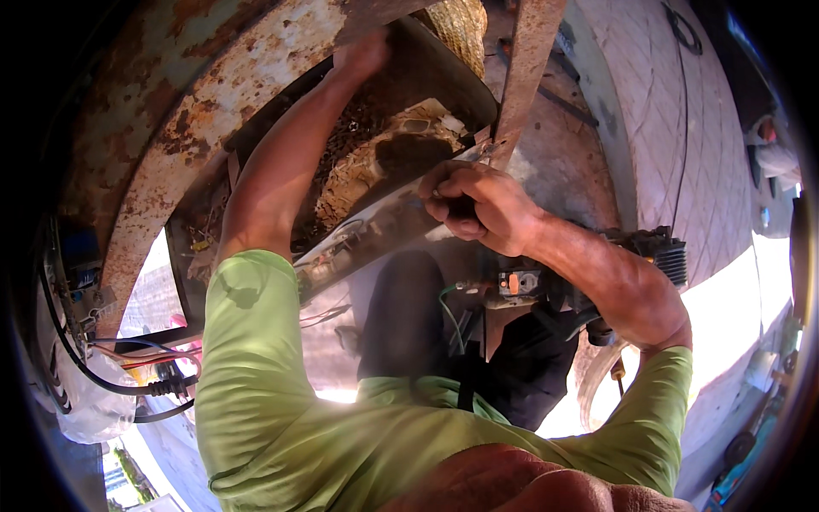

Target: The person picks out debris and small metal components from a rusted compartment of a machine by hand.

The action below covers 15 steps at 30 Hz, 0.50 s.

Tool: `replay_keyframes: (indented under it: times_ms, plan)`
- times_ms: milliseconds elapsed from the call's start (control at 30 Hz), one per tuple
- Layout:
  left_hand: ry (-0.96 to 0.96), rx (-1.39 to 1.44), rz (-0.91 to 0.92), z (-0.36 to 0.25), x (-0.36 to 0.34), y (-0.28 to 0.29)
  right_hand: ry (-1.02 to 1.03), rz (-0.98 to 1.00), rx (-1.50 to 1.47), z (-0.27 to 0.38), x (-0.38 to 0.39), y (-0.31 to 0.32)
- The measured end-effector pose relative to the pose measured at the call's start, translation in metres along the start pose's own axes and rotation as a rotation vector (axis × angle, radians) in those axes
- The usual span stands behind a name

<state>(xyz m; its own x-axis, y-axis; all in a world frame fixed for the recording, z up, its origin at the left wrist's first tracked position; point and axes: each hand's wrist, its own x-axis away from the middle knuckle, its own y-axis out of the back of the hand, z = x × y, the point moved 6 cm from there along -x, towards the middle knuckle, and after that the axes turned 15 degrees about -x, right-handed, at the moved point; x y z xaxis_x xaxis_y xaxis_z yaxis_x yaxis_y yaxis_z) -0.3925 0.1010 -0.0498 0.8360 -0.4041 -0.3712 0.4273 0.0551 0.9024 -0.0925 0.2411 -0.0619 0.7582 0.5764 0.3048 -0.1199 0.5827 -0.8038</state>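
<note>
My right hand [473, 205] is closed in a fist around a dark tool handle [461, 207]; only a short dark stub shows between the fingers, so I cannot tell what kind of tool it is. The fist sits at the upper edge of a shiny, dusty metal panel [384, 235] that slopes down to my left, just below the foot of a rusty flat bar [525, 68] running up out of view. Where panel and bar meet, a small bright fitting [488, 150] shows just above my knuckles.

My left hand [363, 53] is raised well above the right, pressed against the underside of a rusted plate [375, 13] at the rim of a dark curved housing [444, 72]. Its fingers are hidden behind the plate, so I cannot tell whether they grip or only push.

Inside the housing, between my two arms, lies a mass of dry straw-like debris [367, 162], brown and tangled.

Left of it a broad rusted, flaking curved body [162, 111] fills the upper left. Below that, black cables and thin coloured wires [145, 363] hang beside a white plastic bag [85, 401].

Under my right forearm sits a dark unit with ribbed fins [670, 256] and an orange-tagged part [516, 282]. A green wire [448, 307] loops beneath it. Patterned paving [674, 128] lies beyond, with a black cord crossing it.
</note>
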Motion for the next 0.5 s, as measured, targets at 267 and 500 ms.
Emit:
replay_keyframes:
  times_ms: [267, 500]
  plan:
    - [-0.201, 0.443, 0.158, -0.012, 0.018, 0.036, 0.014, -0.024, 0.04, 0.0, -0.001, 0.0]
    - [-0.046, 0.279, 0.165, 0.013, 0.026, 0.041, -0.003, -0.011, 0.045, -0.003, -0.002, -0.002]
